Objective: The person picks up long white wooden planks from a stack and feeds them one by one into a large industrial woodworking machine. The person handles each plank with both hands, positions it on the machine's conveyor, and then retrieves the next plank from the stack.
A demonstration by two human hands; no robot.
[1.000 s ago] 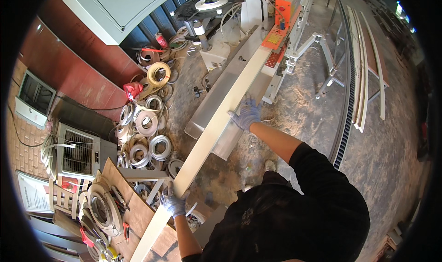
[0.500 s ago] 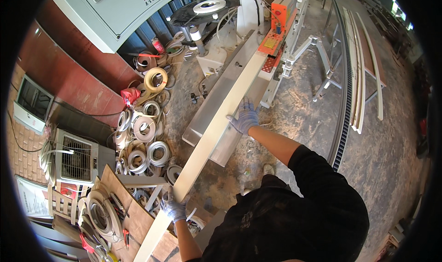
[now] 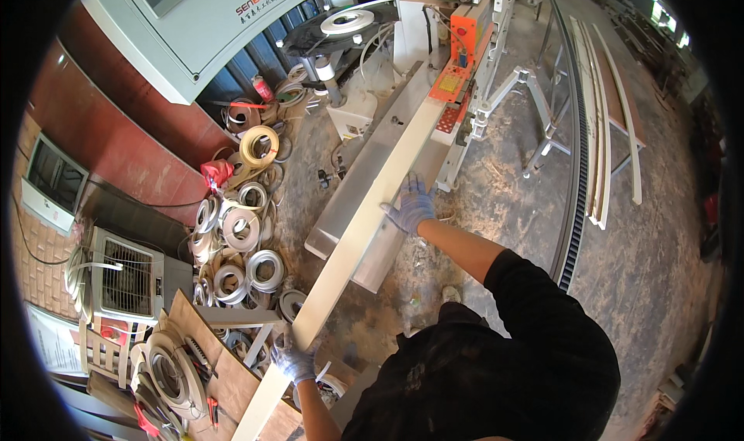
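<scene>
A long, narrow pale board (image 3: pixel 350 246) slants from the lower left up to an orange guard (image 3: pixel 453 83) on a machine, where its far end goes out of sight. My left hand (image 3: pixel 293 362), in a light grey-blue glove, is closed across the board's near part. Further along, my gloved right hand (image 3: pixel 412 208) rests against the right edge, fingers stretched out and thumb over the board's top. Beneath the board is a grey metal table (image 3: pixel 332 236) of the machine.
Rolls of edge banding (image 3: pixel 242 230) lie heaped on the floor at left. A plywood sheet (image 3: pixel 225 360) bearing coils and tools is beside my left hand. A grey control cabinet (image 3: pixel 178 61) overhangs the upper left. A curved roller track (image 3: pixel 577 216) and long strips (image 3: pixel 601 131) stand right.
The view has shifted slightly, with the control cabinet and machine appearing a little lower. Both hands keep about the same places on the board.
</scene>
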